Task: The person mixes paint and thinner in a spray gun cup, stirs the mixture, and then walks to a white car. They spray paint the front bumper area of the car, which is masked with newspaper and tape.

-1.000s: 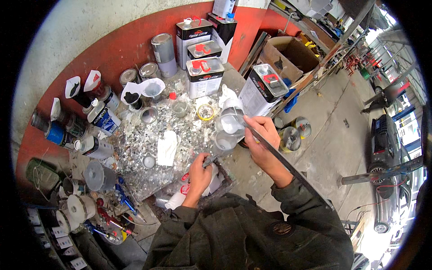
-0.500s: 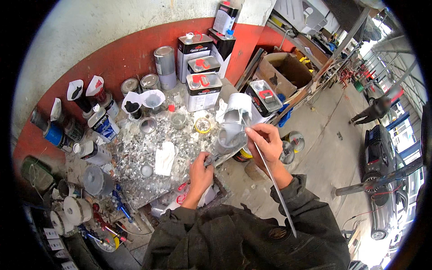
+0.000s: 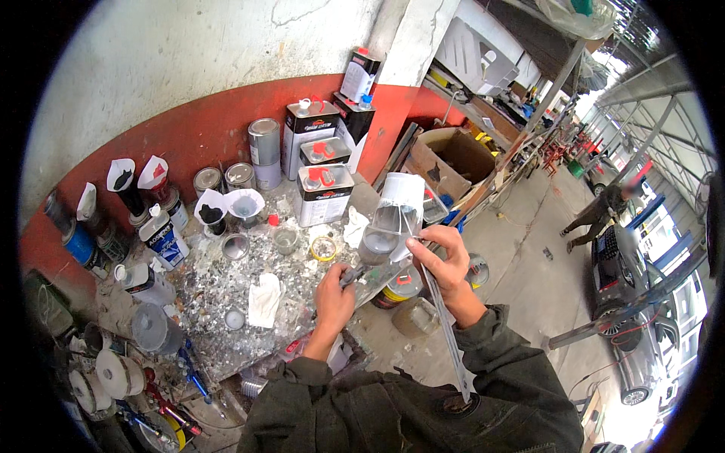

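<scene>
My left hand [image 3: 334, 300] is closed around a dark grey handle-like piece [image 3: 352, 275]; what it joins onto is not clear. Just beyond it, a see-through plastic cup [image 3: 379, 247] holds grey liquid, and a white container [image 3: 403, 190] adjoins it at the far side. My right hand [image 3: 451, 273] pinches a long, flat mixing stick [image 3: 447, 336] near its upper end. The stick slants down toward my jacket, its top end beside the cup. On the paint-spattered bench [image 3: 204, 302] lies a crumpled white cloth [image 3: 264, 299], left of my left hand.
Metal cans [image 3: 325, 195] with red caps line the red wall. Paper strainers [image 3: 246, 204] sit in cups, and spray guns [image 3: 170, 404] lie at lower left. Lidded tins [image 3: 400, 285] stand below the bench's right edge. A person [image 3: 604, 211] is near a dark car [image 3: 615, 264].
The view has shifted, so the bench items appear lower and more to the left. The stick has turned to show its broader face. The distant person has changed stance.
</scene>
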`<state>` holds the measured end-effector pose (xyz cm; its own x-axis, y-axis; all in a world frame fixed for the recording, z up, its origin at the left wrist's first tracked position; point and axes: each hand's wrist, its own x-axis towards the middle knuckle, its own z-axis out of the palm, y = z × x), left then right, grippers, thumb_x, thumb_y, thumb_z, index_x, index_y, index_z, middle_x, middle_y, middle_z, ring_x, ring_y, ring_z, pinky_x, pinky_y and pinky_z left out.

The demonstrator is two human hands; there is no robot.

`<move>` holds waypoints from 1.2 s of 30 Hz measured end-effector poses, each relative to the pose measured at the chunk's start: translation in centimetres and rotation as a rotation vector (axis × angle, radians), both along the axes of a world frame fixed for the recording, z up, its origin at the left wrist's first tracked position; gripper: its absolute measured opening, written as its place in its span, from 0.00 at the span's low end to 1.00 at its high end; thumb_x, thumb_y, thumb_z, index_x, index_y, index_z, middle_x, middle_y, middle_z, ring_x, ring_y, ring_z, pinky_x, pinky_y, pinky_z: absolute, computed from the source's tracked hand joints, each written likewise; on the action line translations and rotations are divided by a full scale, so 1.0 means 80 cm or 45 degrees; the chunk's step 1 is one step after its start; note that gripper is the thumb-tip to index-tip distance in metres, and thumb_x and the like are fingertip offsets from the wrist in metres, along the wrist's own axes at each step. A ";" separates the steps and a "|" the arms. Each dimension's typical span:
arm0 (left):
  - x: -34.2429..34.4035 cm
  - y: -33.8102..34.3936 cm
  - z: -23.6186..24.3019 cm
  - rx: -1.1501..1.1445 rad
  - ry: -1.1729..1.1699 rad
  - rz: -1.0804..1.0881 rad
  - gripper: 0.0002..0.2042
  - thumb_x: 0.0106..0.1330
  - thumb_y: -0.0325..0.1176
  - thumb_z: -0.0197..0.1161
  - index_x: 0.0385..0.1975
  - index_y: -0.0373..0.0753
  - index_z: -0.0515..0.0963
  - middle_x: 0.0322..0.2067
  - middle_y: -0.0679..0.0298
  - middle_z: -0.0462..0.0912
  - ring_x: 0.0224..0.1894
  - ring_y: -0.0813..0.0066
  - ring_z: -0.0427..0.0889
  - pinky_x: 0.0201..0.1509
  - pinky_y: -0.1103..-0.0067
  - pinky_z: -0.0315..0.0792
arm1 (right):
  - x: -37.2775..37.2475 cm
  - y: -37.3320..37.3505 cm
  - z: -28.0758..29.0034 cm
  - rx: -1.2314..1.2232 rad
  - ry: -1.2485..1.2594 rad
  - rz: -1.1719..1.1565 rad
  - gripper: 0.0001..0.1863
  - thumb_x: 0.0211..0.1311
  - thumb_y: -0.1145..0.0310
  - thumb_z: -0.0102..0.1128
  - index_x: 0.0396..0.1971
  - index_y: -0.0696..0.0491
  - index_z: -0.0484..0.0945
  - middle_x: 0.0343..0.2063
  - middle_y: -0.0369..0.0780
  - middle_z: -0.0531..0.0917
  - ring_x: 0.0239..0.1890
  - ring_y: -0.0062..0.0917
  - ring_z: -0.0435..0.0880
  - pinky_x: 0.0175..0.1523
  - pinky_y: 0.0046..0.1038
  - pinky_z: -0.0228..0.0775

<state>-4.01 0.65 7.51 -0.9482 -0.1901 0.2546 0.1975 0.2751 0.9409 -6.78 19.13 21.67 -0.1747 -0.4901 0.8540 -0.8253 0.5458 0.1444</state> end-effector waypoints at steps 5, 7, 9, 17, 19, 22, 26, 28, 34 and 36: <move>-0.004 0.006 0.000 0.022 0.013 -0.010 0.14 0.53 0.22 0.56 0.41 0.36 0.74 0.36 0.50 0.81 0.41 0.49 0.80 0.43 0.66 0.72 | 0.006 0.000 0.015 0.038 0.035 -0.021 0.26 0.34 0.75 0.68 0.42 0.48 0.85 0.36 0.40 0.78 0.37 0.33 0.79 0.39 0.30 0.74; -0.007 0.009 -0.003 0.030 0.006 -0.021 0.14 0.53 0.22 0.56 0.41 0.35 0.74 0.36 0.50 0.81 0.41 0.50 0.80 0.43 0.66 0.71 | 0.007 0.001 0.018 0.057 0.047 -0.029 0.26 0.34 0.75 0.68 0.42 0.48 0.85 0.36 0.40 0.78 0.36 0.33 0.79 0.39 0.30 0.74; -0.005 0.010 0.005 0.056 -0.013 -0.050 0.14 0.52 0.22 0.56 0.41 0.35 0.74 0.36 0.50 0.80 0.40 0.50 0.80 0.43 0.66 0.71 | 0.010 0.003 0.020 0.074 0.033 -0.048 0.25 0.34 0.75 0.68 0.42 0.47 0.85 0.36 0.40 0.78 0.37 0.33 0.79 0.39 0.30 0.74; -0.009 0.021 0.001 0.073 -0.006 -0.060 0.14 0.51 0.21 0.55 0.40 0.36 0.73 0.34 0.50 0.80 0.39 0.49 0.79 0.42 0.65 0.71 | 0.012 0.011 0.023 0.105 0.016 -0.068 0.25 0.36 0.74 0.68 0.43 0.47 0.85 0.36 0.39 0.78 0.38 0.32 0.79 0.40 0.29 0.74; -0.009 0.023 0.004 0.090 -0.027 -0.087 0.14 0.51 0.21 0.55 0.40 0.36 0.73 0.34 0.50 0.80 0.39 0.49 0.79 0.42 0.65 0.71 | 0.012 0.012 0.023 0.104 0.017 -0.072 0.25 0.37 0.74 0.68 0.43 0.47 0.85 0.37 0.39 0.78 0.38 0.32 0.79 0.40 0.29 0.74; -0.008 0.020 0.003 0.095 0.012 -0.073 0.14 0.51 0.21 0.55 0.40 0.36 0.73 0.34 0.50 0.80 0.39 0.49 0.79 0.42 0.65 0.71 | 0.010 0.012 0.019 0.102 -0.003 -0.066 0.25 0.37 0.74 0.68 0.43 0.47 0.84 0.37 0.39 0.78 0.38 0.32 0.79 0.40 0.30 0.74; -0.011 0.024 -0.002 0.101 0.027 -0.072 0.14 0.52 0.21 0.56 0.40 0.36 0.73 0.34 0.51 0.80 0.39 0.49 0.79 0.41 0.65 0.71 | 0.006 0.014 0.020 0.109 0.008 -0.060 0.26 0.38 0.75 0.69 0.44 0.46 0.84 0.36 0.40 0.78 0.37 0.32 0.79 0.40 0.29 0.74; -0.013 0.025 -0.004 0.104 0.004 -0.076 0.14 0.52 0.21 0.56 0.40 0.36 0.73 0.34 0.51 0.80 0.40 0.49 0.79 0.42 0.65 0.71 | 0.002 0.015 0.021 0.119 0.013 -0.054 0.26 0.40 0.75 0.69 0.46 0.46 0.83 0.35 0.40 0.77 0.36 0.32 0.79 0.39 0.28 0.74; -0.008 0.016 -0.038 -0.033 -0.117 0.010 0.14 0.52 0.23 0.58 0.40 0.37 0.74 0.34 0.52 0.80 0.40 0.51 0.79 0.43 0.66 0.71 | -0.021 0.000 -0.018 -0.284 -0.585 -0.113 0.19 0.59 0.81 0.58 0.51 0.52 0.79 0.36 0.37 0.74 0.32 0.16 0.75 0.35 0.19 0.68; 0.001 0.015 -0.050 -0.078 -0.142 0.035 0.14 0.52 0.23 0.58 0.41 0.38 0.74 0.35 0.53 0.80 0.40 0.51 0.79 0.44 0.66 0.71 | -0.028 0.007 -0.037 -0.500 -0.969 -0.045 0.18 0.62 0.78 0.56 0.52 0.53 0.77 0.36 0.36 0.73 0.32 0.15 0.74 0.36 0.18 0.67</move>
<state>-3.96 1.88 3.48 -0.9659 -0.2033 0.1601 0.0846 0.3366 0.9378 -9.03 19.70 18.74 -0.7791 -0.1669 0.6043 -0.6021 0.4678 -0.6470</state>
